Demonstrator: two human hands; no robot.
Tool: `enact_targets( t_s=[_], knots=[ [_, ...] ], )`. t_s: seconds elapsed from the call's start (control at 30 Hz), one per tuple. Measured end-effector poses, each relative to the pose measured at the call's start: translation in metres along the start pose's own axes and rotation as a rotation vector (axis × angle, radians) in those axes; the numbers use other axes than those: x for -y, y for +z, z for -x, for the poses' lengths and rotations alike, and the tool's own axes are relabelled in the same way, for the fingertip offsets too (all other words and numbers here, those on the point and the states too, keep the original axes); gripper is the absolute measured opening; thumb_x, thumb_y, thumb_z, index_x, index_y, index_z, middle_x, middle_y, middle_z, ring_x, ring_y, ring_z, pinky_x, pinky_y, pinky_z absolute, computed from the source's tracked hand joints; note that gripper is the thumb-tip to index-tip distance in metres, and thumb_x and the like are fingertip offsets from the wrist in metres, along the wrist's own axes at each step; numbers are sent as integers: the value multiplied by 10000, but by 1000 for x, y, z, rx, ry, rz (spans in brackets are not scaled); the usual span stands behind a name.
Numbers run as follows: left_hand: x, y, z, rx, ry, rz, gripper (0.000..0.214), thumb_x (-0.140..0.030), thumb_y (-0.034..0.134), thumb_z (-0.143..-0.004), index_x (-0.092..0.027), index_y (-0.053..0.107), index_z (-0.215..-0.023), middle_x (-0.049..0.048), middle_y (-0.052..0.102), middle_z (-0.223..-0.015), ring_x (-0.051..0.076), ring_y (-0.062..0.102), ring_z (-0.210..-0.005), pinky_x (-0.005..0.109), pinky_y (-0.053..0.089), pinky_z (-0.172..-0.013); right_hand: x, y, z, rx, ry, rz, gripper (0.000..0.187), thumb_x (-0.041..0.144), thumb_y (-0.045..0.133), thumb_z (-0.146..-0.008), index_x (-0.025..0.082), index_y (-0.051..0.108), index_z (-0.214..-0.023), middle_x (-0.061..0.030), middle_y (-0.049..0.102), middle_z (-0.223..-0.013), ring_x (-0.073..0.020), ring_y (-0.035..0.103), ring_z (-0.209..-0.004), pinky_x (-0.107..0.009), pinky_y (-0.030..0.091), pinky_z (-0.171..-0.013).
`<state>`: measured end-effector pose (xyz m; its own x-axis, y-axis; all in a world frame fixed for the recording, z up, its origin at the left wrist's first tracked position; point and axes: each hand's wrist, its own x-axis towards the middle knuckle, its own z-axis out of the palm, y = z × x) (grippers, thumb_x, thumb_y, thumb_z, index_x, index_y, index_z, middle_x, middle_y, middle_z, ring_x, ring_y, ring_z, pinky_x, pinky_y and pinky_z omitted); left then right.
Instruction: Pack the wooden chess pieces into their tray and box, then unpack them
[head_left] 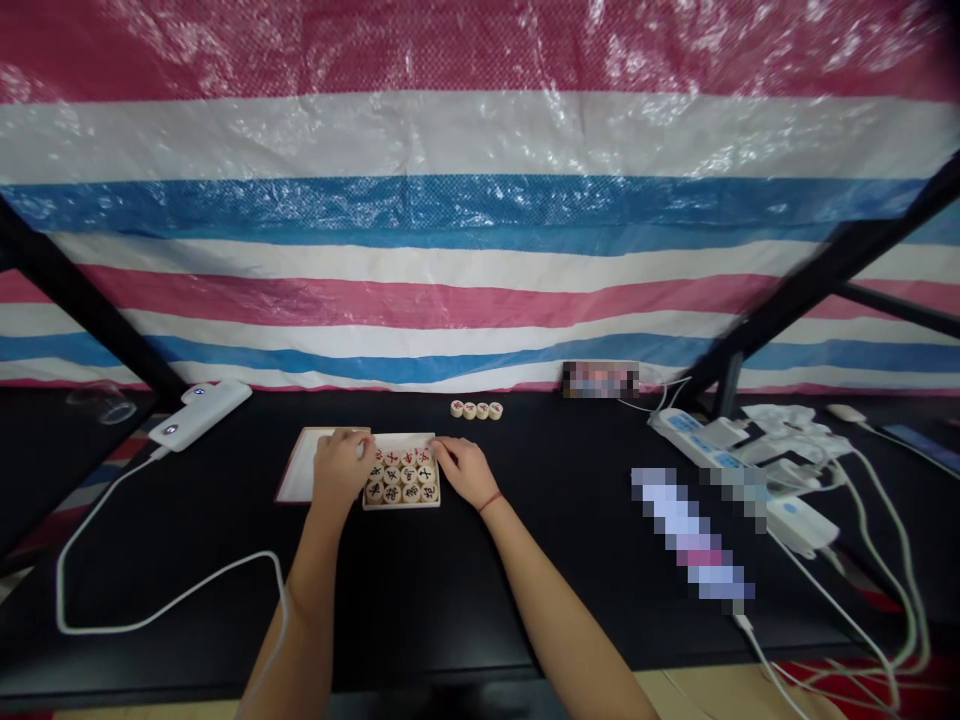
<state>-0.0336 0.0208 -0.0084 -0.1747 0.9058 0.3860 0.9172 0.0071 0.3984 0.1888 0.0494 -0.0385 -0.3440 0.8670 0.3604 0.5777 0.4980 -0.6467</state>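
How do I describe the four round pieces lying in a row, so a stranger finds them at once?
On the black table, find the wooden tray of Chinese chess pieces between the left hand and right hand. Just beyond it, near the striped tarpaulin, sit four pieces in one row, the only visible ones outside the tray.

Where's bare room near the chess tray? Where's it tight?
Bare black tabletop lies in front of the wooden tray, between the forearms, and between the right hand and the power strip. Crowded: around that strip, with its plugs and white cables, and at the tray, beside the left hand.
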Motion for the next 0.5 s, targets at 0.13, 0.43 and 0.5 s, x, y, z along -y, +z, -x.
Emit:
enact_targets(
  t_s=[0.13,0.43,0.5],
  knots=[
    [2,9,1,60,78,-91,360,-326,427,-878,-195,761,-850,107,672,-888,253,569,-929,406,372,-917,0,-1,1,10,16,1,263,323,457,-969,236,705,-986,-20,742,-957,-169,644,-798,-286,447,-804],
    [0,24,12,82,21,-164,373,-331,423,-867,-175,747,-766,137,608,-882,274,500,-962,390,384,-855,1,0,-1,19,117,37,265,216,507,-885,215,723,-1038,-22,712,-755,-162,625,-680,-258,460,-712],
    [-3,25,13,84,8,-153,349,-297,431,-853,-167,743,-767,146,600,-897,281,496,-960,394,391,-841,2,-1,-1,31,126,7,273,219,500,-881,221,725,-1035,-16,715,-763,-150,622,-649,-244,458,-682]
  ],
)
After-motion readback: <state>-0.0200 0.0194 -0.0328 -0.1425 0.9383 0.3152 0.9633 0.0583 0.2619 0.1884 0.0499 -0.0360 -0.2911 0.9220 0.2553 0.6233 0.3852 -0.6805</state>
